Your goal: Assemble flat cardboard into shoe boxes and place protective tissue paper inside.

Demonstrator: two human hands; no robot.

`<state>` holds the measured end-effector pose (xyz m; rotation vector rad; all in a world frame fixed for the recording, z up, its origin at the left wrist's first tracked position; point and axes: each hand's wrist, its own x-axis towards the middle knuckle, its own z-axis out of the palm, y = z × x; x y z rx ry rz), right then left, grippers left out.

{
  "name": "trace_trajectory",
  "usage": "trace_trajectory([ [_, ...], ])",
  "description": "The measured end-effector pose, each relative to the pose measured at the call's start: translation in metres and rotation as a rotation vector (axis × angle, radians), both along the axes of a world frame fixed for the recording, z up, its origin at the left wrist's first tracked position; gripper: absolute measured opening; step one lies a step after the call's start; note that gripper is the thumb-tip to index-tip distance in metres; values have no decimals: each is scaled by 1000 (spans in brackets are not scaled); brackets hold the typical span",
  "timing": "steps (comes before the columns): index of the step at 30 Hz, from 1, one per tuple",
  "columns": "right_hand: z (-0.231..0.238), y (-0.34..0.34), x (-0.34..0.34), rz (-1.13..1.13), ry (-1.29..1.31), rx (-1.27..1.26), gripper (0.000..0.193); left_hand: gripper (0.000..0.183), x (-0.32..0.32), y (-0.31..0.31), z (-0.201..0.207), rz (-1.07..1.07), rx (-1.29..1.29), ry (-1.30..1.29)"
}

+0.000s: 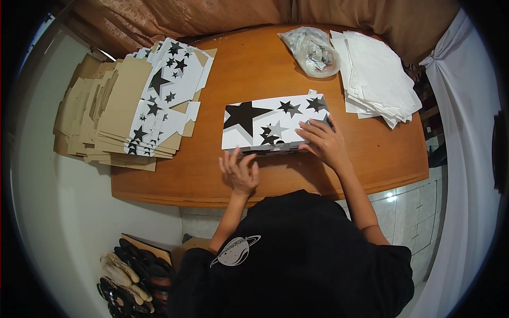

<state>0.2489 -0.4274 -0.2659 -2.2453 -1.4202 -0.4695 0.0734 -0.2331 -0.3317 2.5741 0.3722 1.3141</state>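
Note:
A white cardboard box [254,135] printed with black and grey stars sits on the wooden table in front of me, its lid down. My right hand [323,139] rests on the box's right end, fingers spread over the top and the near edge. At the near left corner is my left hand [241,172], fingers apart and curved, close to the front side; whether the fingertips touch the box I cannot tell. A small white tab [313,92] sticks up at the box's far right edge.
Flat cardboard blanks [119,106], some star-printed, are piled at the table's left. Far right stand a clear plastic bag [313,53] of small silvery packets and a stack of white paper sheets [376,74]. Several shoes [127,275] lie on the floor at lower left. Brown curtains [238,16] hang behind the table.

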Motion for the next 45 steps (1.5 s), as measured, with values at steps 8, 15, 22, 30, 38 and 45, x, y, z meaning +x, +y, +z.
trace_trajectory([
  [8, 9, 5, 1, -36, -19, 30, 37, 25, 14, -24, -4, 24, 66, 177],
  [15, 7, 5, 0, -38, -8, 34, 37, 28, 23, -40, 0, 73, -29, 222],
  [22, 3, 5, -2, -37, 52, 33, 37, 27, 27, -41, 3, 35, -157, 193],
  [30, -1, 5, -5, -48, 98, 26, 33, 22, 19, -40, 2, 0, -174, 251],
  [38, -10, 7, -6, -63, 93, 43, 31, 28, 15, -33, -2, -9, -128, 245],
  [45, -19, 6, -10, -81, 90, 71, 30, 37, 16, -26, -4, 22, -124, 197],
])
